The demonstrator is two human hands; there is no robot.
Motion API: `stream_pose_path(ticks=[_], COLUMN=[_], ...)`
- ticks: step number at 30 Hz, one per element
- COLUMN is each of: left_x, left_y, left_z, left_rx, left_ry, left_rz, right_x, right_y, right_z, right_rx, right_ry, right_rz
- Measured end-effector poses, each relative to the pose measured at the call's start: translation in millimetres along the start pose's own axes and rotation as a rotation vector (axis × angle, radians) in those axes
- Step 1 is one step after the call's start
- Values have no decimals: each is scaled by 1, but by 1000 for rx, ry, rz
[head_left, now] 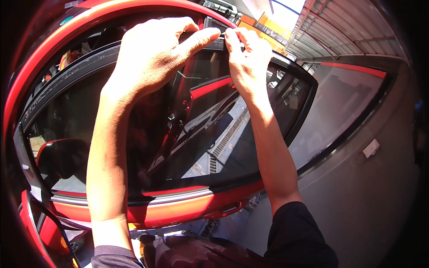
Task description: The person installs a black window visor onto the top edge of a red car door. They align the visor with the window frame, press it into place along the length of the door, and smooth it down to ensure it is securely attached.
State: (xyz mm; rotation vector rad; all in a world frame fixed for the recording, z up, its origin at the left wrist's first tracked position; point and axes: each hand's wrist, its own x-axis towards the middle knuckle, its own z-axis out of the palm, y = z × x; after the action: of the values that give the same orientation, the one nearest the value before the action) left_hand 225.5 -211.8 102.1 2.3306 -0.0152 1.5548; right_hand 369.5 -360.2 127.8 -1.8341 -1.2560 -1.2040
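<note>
A red car door (178, 212) stands open in front of me, its dark window glass (147, 120) framed in black. Along the top of the glass runs the black door frame (96, 57), with whitish smears on its left stretch. My left hand (154, 53) is closed over this upper frame, its thumb pointing right and its other fingertips partly hidden behind the edge. Close beside it, my right hand (249, 56) pinches the same frame near its top, thumb and curled fingers together. The two thumb tips nearly meet. Anything thin between the fingers is too small to make out.
The red car body (62, 35) arches behind the door. A red side mirror (38, 219) sits at lower left. A grey panel with a red edge (344, 98) lies to the right, near a small white object (371, 148) on the floor. Orange equipment (268, 29) stands beyond.
</note>
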Motion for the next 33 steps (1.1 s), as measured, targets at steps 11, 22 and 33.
stream_pose_path(ticks=[11,22,33], left_x=[-5,-1,3], left_y=[6,1,-3], left_z=[0,-3,0], left_rx=[36,63,78], left_ry=[53,38,13], left_rz=[55,35,20], right_x=[9,15,8], right_y=[15,14,20], right_z=[-12,-29,-10], right_rx=[646,707,624], right_ry=[-204,-342,-174], right_rz=[211,172,98])
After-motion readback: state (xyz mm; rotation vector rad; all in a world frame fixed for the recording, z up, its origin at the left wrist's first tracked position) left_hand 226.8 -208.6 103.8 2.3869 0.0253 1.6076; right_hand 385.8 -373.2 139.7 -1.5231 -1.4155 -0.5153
